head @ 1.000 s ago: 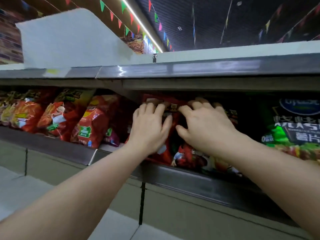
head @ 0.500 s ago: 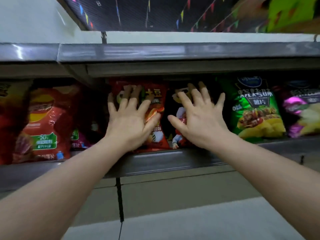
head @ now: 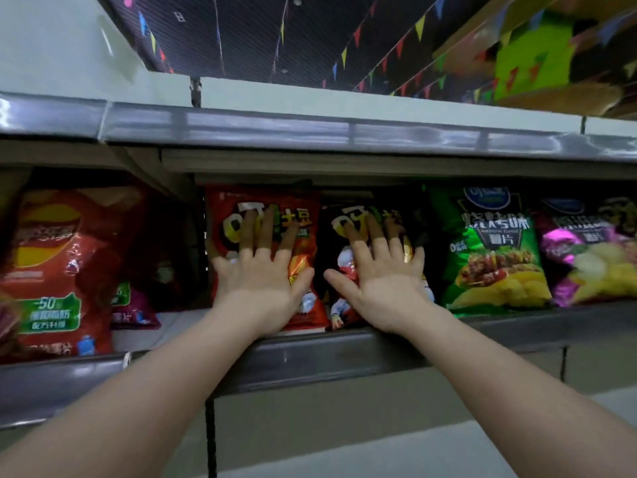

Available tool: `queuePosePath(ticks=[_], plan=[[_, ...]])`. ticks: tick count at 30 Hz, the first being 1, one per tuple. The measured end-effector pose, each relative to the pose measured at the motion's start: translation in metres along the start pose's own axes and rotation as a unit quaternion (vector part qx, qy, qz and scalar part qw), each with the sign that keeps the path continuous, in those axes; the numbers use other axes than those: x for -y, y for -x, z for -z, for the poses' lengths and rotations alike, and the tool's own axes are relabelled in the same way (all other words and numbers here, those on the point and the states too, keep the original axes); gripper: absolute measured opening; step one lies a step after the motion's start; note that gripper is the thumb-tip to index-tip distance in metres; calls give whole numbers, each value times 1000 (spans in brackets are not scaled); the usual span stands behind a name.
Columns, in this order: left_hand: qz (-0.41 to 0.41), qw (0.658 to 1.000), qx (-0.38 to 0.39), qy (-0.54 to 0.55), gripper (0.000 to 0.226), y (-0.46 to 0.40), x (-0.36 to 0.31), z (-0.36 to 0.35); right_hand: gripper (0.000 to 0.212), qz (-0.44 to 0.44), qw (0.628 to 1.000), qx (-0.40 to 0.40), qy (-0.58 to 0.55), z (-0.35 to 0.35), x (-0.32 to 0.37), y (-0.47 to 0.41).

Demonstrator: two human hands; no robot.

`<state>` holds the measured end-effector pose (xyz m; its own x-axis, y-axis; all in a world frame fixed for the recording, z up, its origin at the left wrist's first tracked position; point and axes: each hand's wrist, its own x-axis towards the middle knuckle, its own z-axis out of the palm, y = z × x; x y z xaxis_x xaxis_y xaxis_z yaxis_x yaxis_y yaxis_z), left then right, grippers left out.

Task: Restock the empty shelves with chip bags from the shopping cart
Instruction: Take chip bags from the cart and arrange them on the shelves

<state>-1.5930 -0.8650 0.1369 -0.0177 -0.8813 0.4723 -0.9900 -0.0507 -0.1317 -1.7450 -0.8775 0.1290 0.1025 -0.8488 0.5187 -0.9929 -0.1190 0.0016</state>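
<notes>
1. The red chip bag (head: 265, 208) stands upright on the shelf (head: 344, 353), its long axis vertical and its printed face turned outward, just behind the shelf's front lip.
2. The black chip bag (head: 365, 215) stands upright just beside it on the right; the two bags touch or nearly touch along their inner edges.
3. The left hand (head: 263, 281) lies flat on the front of the red bag, fingers straight and spread, pressing and not gripping.
4. The right hand (head: 382, 284) lies the same way on the black bag, fingers straight, thumb pointing toward the left hand; it holds nothing.
5. Each bag sits directly ahead of its own palm, so any further push runs straight back into the shelf, square to the bag faces. Neither hand is nearer; they work level, one bag each.
6. My reading is that this is the seating step: both bags look set in their slots.
7. To the right stand a green chip bag (head: 493, 250) and a pink chip bag (head: 593, 257); to the left, past a gap, a large red bag (head: 58, 270).
8. The shopping cart is not in view.
</notes>
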Motion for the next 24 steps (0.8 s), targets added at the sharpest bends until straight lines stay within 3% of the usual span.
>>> queuePosePath(ticks=[9,13,16,20,22,24], plan=[[-21,999,9,35,69,5,-1,-6,65,30,999,1,-26,-4,-8,6],[-28,983,-53,176,68,13,4,-4,64,24,989,-23,-145,2,-11,8],[21,945,-177,275,61,15,10,1,62,16,973,-66,-221,14,-12,9],[107,891,-169,407,54,9,19,14,58,-30,942,-116,-314,31,-11,5],[147,841,-176,489,54,-3,26,15,60,-75,921,-102,-368,36,-14,-1],[199,770,-207,570,51,-20,33,15,63,-133,896,-75,-416,37,-20,-13]])
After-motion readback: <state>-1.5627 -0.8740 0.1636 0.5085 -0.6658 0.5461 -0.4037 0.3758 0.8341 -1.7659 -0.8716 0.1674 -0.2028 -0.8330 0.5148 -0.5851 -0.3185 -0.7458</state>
